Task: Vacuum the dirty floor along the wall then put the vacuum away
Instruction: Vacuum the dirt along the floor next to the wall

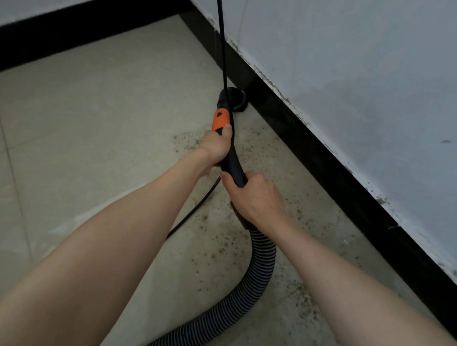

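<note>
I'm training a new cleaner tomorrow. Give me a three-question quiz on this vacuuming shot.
1. True or false: the nozzle sits at the black skirting.
2. Which hand grips nearest the orange collar? A) left hand B) right hand
3. Fill in: loose dirt lies on the ___ beneath the ribbed hose.

Key: 1 true; 2 A; 3 floor.

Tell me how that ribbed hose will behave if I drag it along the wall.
The ribbed hose already curves loosely across the floor, so it is probably floppy and will trail. Its ridges may snag slightly. The right hand grips its stiffer black end.
</note>
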A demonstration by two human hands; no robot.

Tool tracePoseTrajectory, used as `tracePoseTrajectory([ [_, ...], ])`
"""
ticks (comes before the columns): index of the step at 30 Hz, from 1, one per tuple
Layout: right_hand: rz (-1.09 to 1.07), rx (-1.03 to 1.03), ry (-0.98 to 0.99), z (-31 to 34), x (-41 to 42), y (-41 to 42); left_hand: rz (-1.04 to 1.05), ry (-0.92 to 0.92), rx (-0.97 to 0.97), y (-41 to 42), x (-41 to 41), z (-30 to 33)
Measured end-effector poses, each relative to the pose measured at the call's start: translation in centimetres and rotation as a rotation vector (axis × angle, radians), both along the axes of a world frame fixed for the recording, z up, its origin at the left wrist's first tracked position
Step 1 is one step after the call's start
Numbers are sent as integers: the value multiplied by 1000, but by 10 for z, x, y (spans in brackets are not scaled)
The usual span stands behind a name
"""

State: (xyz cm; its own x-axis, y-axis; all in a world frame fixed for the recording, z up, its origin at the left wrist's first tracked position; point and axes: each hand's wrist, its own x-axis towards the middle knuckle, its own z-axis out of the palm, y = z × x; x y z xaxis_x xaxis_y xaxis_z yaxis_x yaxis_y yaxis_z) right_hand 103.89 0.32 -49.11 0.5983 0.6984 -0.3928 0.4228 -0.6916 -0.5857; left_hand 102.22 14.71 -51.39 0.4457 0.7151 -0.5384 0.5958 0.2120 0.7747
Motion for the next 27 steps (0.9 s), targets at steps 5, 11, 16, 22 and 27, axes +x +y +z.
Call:
tracePoseTrajectory([
  [5, 153, -4, 13, 2, -6, 14, 175, -23, -32, 9, -31, 4],
  [11, 378, -13, 13, 13, -29, 24, 408, -24, -46, 12, -86, 3],
  [16, 469, -28, 10, 13, -46, 2, 492, -20, -84, -13, -120, -5],
  [22, 441, -35, 61, 21, -44, -24, 439, -17, -115, -38, -121, -1],
  [27, 367, -40, 14, 20, -43, -32, 353, -34, -147, -42, -105, 3],
])
